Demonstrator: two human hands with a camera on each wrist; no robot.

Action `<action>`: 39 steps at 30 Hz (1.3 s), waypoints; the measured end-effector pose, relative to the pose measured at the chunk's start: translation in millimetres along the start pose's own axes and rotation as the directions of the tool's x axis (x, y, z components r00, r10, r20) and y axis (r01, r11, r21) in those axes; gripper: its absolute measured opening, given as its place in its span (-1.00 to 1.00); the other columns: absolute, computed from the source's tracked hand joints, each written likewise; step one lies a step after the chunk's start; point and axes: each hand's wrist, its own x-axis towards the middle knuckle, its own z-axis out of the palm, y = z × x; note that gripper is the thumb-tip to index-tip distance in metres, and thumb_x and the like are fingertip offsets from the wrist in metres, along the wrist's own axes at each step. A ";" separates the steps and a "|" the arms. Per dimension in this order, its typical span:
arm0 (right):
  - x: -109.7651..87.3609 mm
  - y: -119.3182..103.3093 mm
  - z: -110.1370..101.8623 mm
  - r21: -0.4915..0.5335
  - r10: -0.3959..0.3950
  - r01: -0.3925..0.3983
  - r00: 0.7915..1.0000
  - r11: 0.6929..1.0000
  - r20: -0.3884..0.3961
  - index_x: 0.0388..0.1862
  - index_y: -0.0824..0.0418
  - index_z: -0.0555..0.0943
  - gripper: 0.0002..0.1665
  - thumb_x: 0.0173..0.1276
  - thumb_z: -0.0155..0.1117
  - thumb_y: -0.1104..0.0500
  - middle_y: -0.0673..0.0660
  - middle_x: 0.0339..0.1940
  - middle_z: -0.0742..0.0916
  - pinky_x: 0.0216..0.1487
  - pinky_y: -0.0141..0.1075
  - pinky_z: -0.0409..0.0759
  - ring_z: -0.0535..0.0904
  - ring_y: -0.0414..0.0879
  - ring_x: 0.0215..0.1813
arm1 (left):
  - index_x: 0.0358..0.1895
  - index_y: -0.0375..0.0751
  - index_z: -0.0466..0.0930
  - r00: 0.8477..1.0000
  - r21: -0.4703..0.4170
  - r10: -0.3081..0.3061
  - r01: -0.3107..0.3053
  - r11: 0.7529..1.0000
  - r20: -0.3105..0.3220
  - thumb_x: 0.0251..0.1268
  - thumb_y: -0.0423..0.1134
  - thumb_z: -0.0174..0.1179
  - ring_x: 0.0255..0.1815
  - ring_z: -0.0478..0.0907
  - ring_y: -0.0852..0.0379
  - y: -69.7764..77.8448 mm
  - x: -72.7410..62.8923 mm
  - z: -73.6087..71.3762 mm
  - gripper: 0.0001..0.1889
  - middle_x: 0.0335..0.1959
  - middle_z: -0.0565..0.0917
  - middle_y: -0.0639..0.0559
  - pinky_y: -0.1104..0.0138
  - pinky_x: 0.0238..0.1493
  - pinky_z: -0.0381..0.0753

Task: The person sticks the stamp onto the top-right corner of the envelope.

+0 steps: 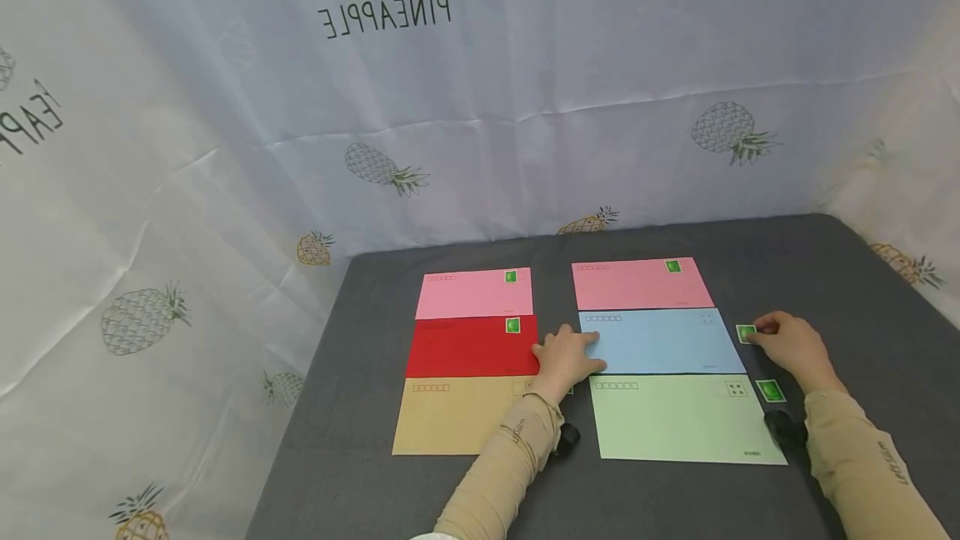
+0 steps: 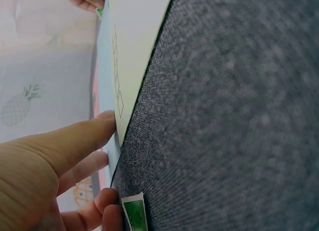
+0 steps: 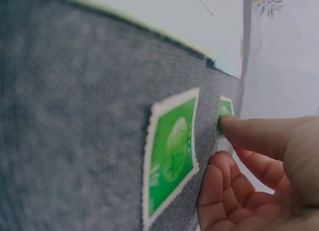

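While pinching a green stamp (image 1: 744, 334) by its right side in the right hand (image 1: 793, 347), just right of the blue envelope (image 1: 660, 342) and on the far side of another stamp (image 1: 770, 391), lays the left hand (image 1: 564, 357), fingers spread, at that envelope's left edge.

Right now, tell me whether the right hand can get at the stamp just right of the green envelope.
Probably yes: nothing covers that stamp and the right hand is close, though it seems to be pinching another stamp.
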 end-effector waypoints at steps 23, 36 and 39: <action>8.2 -21.9 -1.6 0.177 -0.053 0.048 0.998 0.983 0.021 0.02 0.48 0.42 -0.52 0.34 0.13 0.08 0.44 -0.13 0.59 -0.33 -0.19 0.55 0.59 0.12 -0.22 | 0.14 0.33 0.53 1.000 0.011 0.012 -0.011 1.000 -0.017 0.01 0.08 0.32 -0.16 0.48 0.01 -3.1 0.2 2.4 -0.49 -0.11 0.55 0.00 0.08 -0.17 0.34; 29.2 -42.1 11.3 0.147 -0.143 0.121 0.979 0.982 0.146 -0.09 0.45 0.44 -0.57 0.27 0.22 0.10 0.27 -0.29 0.62 -0.40 -0.37 0.46 0.49 -0.06 -0.33 | 0.14 0.34 0.52 0.999 0.022 0.027 -0.026 0.999 -0.022 0.03 0.09 0.30 -0.16 0.49 0.02 -3.1 0.2 1.6 -0.49 -0.11 0.56 0.01 0.10 -0.18 0.34; 34.0 -42.8 14.7 0.142 -0.131 0.108 0.977 0.984 0.165 -0.10 0.45 0.44 -0.59 0.27 0.21 0.13 0.27 -0.32 0.60 -0.41 -0.37 0.45 0.51 -0.06 -0.34 | 0.15 0.35 0.51 1.000 0.030 0.022 -0.021 0.999 -0.018 0.03 0.10 0.30 -0.15 0.49 0.02 -3.1 0.2 1.7 -0.49 -0.09 0.56 0.02 0.10 -0.17 0.34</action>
